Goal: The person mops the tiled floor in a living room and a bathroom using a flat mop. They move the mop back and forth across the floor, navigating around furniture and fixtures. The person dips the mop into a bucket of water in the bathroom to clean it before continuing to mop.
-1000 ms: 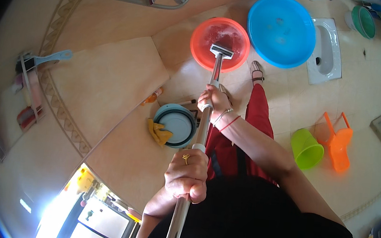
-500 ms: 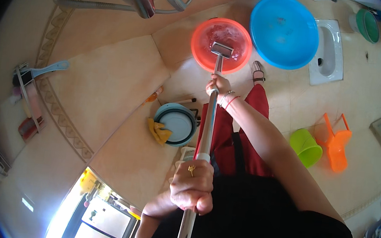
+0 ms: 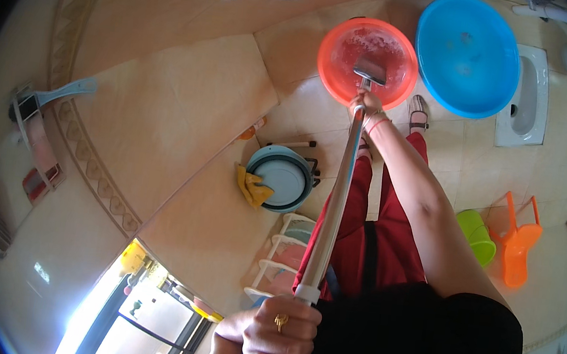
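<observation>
Beige floor tiles are surrounding the person, who is standing over a red basin [image 3: 367,61] and working a long-handled mop [image 3: 333,204]. The left hand [image 3: 276,337], nearest the camera and wearing a ring, is clamping around the top end of the metal pole, fingers fully wrapped. The right hand [image 3: 368,106], well ahead of the left, is gripping the same pole low down, just above the mop head [image 3: 370,70], which is sitting inside the red basin in what looks like foamy water. A larger blue basin [image 3: 467,54] is lying just beyond the right hand, touching or nearly touching the red one. A green bucket [image 3: 477,235] and an orange watering can [image 3: 518,244] are standing to the right of the right forearm; a folded blue tub [image 3: 282,179] with a yellow cloth [image 3: 251,187] is leaning to the left of the pole. The pole is appearing stiff, light and smooth, likely slippery when wet, and the wet head is likely adding weight at the far end; wide-spaced holds, one high and one low, are giving the best leverage.
</observation>
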A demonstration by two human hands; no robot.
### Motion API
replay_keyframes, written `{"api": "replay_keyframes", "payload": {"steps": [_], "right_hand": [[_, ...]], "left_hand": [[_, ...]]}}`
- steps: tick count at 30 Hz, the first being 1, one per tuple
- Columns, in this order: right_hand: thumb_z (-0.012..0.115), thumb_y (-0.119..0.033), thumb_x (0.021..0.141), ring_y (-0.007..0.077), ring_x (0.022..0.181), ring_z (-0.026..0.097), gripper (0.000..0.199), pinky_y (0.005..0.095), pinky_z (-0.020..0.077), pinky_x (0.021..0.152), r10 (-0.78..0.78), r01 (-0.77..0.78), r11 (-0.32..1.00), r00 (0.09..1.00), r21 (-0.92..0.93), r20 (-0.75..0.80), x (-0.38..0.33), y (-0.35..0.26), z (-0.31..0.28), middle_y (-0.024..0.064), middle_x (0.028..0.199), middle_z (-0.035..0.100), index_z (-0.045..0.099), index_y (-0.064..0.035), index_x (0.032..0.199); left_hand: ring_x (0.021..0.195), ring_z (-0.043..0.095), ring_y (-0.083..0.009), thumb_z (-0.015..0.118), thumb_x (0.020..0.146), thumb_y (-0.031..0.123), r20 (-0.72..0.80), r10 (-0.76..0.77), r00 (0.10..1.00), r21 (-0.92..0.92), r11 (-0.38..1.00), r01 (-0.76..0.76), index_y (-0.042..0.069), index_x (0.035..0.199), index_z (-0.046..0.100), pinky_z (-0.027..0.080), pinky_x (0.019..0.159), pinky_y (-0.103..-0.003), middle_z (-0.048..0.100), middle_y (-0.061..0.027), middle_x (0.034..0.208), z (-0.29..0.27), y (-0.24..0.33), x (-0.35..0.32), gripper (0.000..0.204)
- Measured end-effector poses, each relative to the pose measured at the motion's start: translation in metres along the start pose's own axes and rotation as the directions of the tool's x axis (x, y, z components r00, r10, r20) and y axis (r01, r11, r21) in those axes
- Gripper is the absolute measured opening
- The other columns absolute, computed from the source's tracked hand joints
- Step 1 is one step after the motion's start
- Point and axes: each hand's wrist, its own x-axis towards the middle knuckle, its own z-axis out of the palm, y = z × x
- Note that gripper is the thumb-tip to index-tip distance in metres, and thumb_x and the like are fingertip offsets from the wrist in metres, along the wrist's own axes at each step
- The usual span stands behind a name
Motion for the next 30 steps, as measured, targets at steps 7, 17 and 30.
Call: {"api": "replay_keyframes", "payload": {"steps": [7, 17, 30], "right_hand": [[0.057, -0.019, 0.087, 0.0091, 0.053, 0.050, 0.016, 0.0251, 0.0419, 0.046, 0.100, -0.115, 0.982, 0.989, 0.147, 0.107, -0.120, 0.105, 0.004, -0.0071, 0.058, 0.046, 0.051, -0.0189, 0.072], [0.056, -0.020, 0.091, 0.0141, 0.053, 0.051, 0.006, 0.0314, 0.0437, 0.047, 0.036, -0.048, 0.993, 0.993, 0.106, 0.109, -0.227, 0.180, 0.020, -0.0003, 0.065, 0.048, 0.054, -0.0153, 0.087], [0.052, -0.013, 0.091, 0.0134, 0.048, 0.044, 0.017, 0.0290, 0.0412, 0.043, 0.012, -0.012, 1.000, 1.000, 0.002, -0.007, -0.092, 0.084, 0.019, 0.0010, 0.061, 0.038, 0.041, -0.0157, 0.077]], "left_hand": [[0.036, 0.041, -0.0143, 0.054, 0.092, 0.011, -0.115, -0.025, 0.993, 0.052, 0.998, 0.031, 0.008, 0.060, 0.040, 0.040, 0.038, -0.030, 0.045, -0.0014, 0.049, 0.005, 0.007, -0.011, 0.035], [0.041, 0.044, -0.0165, 0.056, 0.089, 0.006, -0.026, -0.070, 0.997, 0.057, 0.996, 0.072, 0.006, 0.064, 0.042, 0.042, 0.043, -0.031, 0.046, -0.0008, 0.054, 0.004, 0.013, -0.016, 0.029], [0.031, 0.040, -0.0120, 0.050, 0.097, 0.018, -0.131, -0.058, 0.990, 0.136, 0.988, 0.076, 0.012, 0.057, 0.036, 0.035, 0.033, -0.026, 0.044, -0.0009, 0.045, 0.017, 0.004, 0.009, 0.043]]}}
